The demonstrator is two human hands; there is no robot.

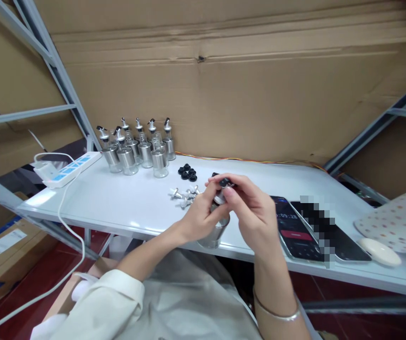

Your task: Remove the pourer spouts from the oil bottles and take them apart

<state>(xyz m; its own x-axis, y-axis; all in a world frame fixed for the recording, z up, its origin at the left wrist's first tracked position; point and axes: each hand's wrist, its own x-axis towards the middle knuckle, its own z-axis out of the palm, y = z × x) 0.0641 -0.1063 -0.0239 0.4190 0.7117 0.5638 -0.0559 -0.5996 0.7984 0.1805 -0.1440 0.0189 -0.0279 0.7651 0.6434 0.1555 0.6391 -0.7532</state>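
Just above the front edge of the table, a glass oil bottle with a metal sleeve (pixel 212 235) stands in front of me, its neck hidden by my hands. A silver pour spout with a black flip lid (pixel 220 197) is at its top. My left hand (pixel 200 215) is closed around the neck and spout area. My right hand (pixel 254 208) pinches the spout by its black top between thumb and fingers. Loose silver spouts (pixel 185 197) lie just left of my left hand, with several black stoppers (pixel 187 173) behind them.
Several oil bottles (pixel 128 160) stand at the back left, most with spouts fitted. A white power strip (pixel 71 169) with a cable lies at the left end. Two phones (pixel 297 231) lie to the right, near a spotted white object (pixel 389 222) and a white oval item (pixel 380 252).
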